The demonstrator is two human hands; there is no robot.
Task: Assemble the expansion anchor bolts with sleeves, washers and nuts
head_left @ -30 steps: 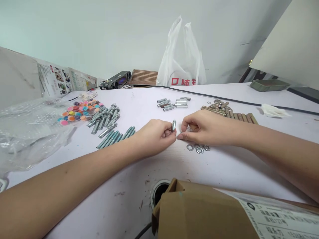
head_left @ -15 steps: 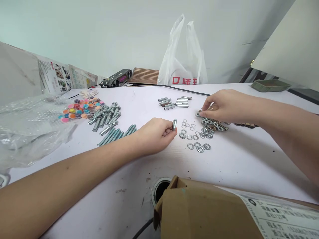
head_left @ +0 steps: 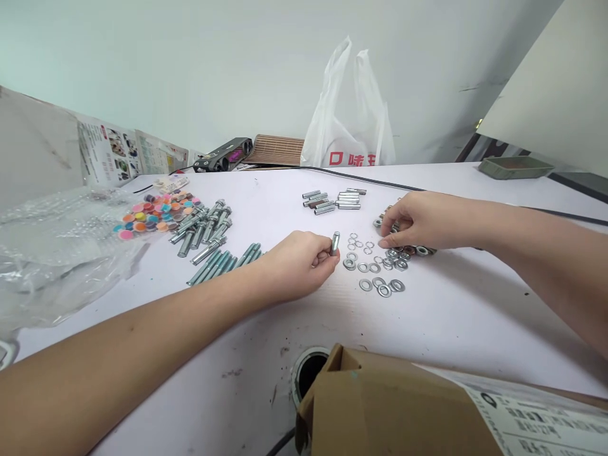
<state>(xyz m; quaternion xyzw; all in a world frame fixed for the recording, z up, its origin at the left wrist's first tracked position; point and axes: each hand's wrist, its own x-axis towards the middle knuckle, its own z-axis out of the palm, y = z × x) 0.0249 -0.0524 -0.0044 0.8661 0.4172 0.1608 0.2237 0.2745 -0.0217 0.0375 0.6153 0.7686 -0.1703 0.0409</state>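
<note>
My left hand (head_left: 306,263) is closed around an anchor bolt (head_left: 335,243), whose silvery end stands up between thumb and forefinger. My right hand (head_left: 415,221) reaches over the metal nuts (head_left: 420,251), partly hiding them; its thumb and forefinger are apart, with nothing visible between them. Just left of its fingertips lie thin spring washers (head_left: 369,244). Flat washers (head_left: 384,290) are spread nearer to me. Threaded rods (head_left: 213,266) lie in a row behind my left forearm, beside a heap of assembled anchor bolts (head_left: 209,225). Short metal sleeves (head_left: 349,201) sit farther back.
Colourful discs (head_left: 156,212) and crumpled clear plastic (head_left: 61,247) lie at the left. A white plastic bag (head_left: 349,120) stands against the wall. A cardboard box (head_left: 389,405) occupies the front beside a round table hole (head_left: 308,373). A green tray (head_left: 515,167) sits at the back right.
My right hand has moved from a nut at the far edge of the pile toward me, beside the spring washers. The left hand still holds the bolt. The view has tilted slightly.
</note>
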